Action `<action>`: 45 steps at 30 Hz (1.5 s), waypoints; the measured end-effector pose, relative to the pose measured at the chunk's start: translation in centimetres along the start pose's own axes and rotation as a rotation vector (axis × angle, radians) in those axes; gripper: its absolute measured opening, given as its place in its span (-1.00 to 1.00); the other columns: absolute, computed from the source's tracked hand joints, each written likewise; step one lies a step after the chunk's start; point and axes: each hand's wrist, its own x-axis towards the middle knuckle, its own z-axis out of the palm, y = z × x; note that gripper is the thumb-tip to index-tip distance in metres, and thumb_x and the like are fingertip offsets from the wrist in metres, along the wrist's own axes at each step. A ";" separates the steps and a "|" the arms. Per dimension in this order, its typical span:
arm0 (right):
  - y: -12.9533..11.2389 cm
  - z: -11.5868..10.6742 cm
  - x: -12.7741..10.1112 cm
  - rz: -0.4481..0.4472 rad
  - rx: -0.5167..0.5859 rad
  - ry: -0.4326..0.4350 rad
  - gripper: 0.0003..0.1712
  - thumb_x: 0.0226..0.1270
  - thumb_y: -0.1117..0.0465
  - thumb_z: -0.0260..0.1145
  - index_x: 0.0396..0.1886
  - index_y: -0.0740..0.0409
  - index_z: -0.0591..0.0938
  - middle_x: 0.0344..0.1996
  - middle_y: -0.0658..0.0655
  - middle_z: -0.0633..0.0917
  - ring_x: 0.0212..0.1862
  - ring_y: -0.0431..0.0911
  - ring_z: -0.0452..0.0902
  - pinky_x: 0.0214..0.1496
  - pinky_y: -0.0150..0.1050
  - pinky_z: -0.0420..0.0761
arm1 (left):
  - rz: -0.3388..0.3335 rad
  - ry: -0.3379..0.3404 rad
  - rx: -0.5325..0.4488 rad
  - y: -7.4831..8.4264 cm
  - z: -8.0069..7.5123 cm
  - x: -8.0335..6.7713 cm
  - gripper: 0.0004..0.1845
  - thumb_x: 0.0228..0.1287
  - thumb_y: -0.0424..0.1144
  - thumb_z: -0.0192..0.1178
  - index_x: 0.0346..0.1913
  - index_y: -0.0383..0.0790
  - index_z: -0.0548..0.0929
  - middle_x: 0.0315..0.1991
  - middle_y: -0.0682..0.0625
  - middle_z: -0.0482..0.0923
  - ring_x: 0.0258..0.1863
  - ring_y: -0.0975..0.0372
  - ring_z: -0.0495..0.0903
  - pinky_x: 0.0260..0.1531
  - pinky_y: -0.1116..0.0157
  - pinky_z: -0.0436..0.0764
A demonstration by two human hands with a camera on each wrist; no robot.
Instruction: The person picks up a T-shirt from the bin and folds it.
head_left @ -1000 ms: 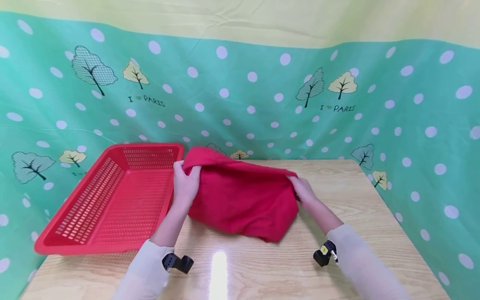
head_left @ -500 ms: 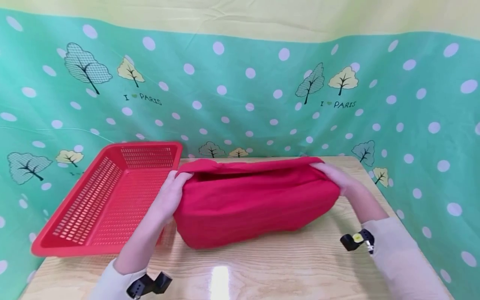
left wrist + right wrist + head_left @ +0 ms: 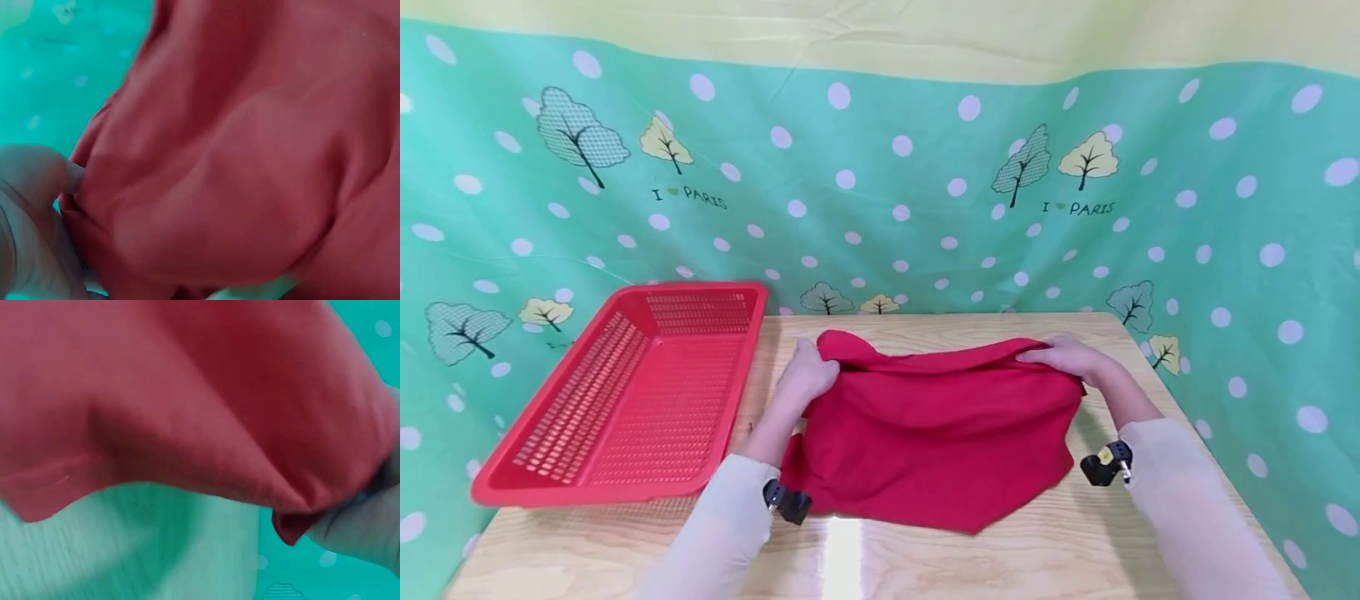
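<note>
A plain red cloth (image 3: pixel 940 450) is spread between two hands over a pale wood-grain table (image 3: pixel 1000 567), to the right of a red plastic basket (image 3: pixel 673 400). The left hand (image 3: pixel 808 371) grips its upper left corner area and the right hand (image 3: pixel 1063 357) grips its upper right end; the hands are well apart, both clamped on the cloth, with the upper edge sagging between them. Along that edge the cloth rolls over into a loose lip, with a darker hollow under it. Below, it hangs in soft, shallow creases, and its lower edge runs down to a blunt point on the near side. At the lower left it bunches behind the left forearm. The head view shows it bright crimson; in the wrist views it looks a duller brick red, smooth and matt, with broad shaded folds. The right wrist view shows a faint line like a seam near the lower edge and a small dark red flap poking out beside the right hand. Its underside is mostly hidden.
</note>
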 end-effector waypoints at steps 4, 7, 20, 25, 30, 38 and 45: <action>0.6 0.8 1.0 -0.039 -0.026 0.146 -0.51 0.29 -0.07 0.18 -0.15 0.33 0.51 -0.28 0.27 0.55 -0.17 0.07 0.47 -0.21 -0.22 0.46 | -0.035 -0.071 -0.252 -0.8 1.4 1.8 -0.46 0.17 -0.15 0.12 0.06 -0.43 0.20 0.00 -0.26 0.36 0.03 0.01 0.42 -0.01 0.19 0.44; 1.0 1.0 1.3 -0.044 -0.028 0.312 -0.59 0.32 0.01 0.15 -0.22 0.33 0.54 -0.36 0.23 0.57 -0.25 0.02 0.46 -0.30 -0.30 0.40 | -0.035 -0.063 -0.366 -1.5 1.6 2.3 -0.60 0.14 -0.06 0.22 -0.18 -0.28 0.32 -0.17 -0.11 0.38 -0.15 0.13 0.44 -0.20 0.32 0.45; 0.7 2.2 2.5 -0.004 -0.021 0.637 -0.56 0.29 -0.05 0.20 -0.37 0.29 0.62 -0.60 0.13 0.56 -0.47 -0.02 0.44 -0.48 -0.29 0.39 | -0.017 0.183 0.000 -2.2 -0.7 0.4 -0.10 -0.08 0.16 0.36 0.21 -0.22 0.17 0.09 -0.23 0.39 0.16 -0.05 0.37 0.18 -0.15 0.16; 0.3 2.5 3.2 0.054 0.021 0.739 -0.52 0.36 -0.10 0.10 -0.17 0.27 0.59 -0.41 0.23 0.60 -0.35 0.08 0.48 -0.30 -0.15 0.44 | -0.018 0.187 0.130 -1.9 -1.1 1.5 -0.01 -0.15 0.19 0.39 0.32 -0.19 0.22 0.17 -0.27 0.31 0.21 -0.08 0.25 0.12 -0.23 0.17; 0.3 2.4 3.5 0.080 0.007 0.825 -0.46 0.39 -0.12 0.04 -0.06 0.29 0.55 -0.20 0.34 0.62 -0.13 0.20 0.49 0.03 0.12 0.26 | 0.084 0.159 0.055 -1.8 -1.6 2.3 -0.40 0.07 0.09 0.27 0.09 -0.21 0.47 0.06 -0.22 0.48 0.07 -0.06 0.43 0.14 -0.21 0.23; 0.6 2.1 3.7 0.045 -0.022 0.798 -0.47 0.40 -0.11 0.03 -0.09 0.30 0.53 -0.25 0.33 0.60 -0.21 0.17 0.49 -0.10 0.03 0.40 | 0.220 0.286 -0.158 -1.1 -1.5 2.5 -0.67 0.20 -0.23 0.18 -0.01 -0.28 0.45 0.03 -0.24 0.48 0.01 0.00 0.45 0.05 0.09 0.42; 0.7 1.5 3.7 -0.001 -0.072 0.814 -0.54 0.44 0.00 -0.02 -0.01 0.31 0.52 -0.13 0.37 0.61 -0.09 0.24 0.49 0.01 0.18 0.26 | 0.106 0.346 -0.099 -0.4 -2.9 1.5 -0.58 0.10 -0.19 0.28 -0.06 -0.34 0.41 -0.07 -0.24 0.53 -0.07 -0.02 0.49 -0.03 0.08 0.45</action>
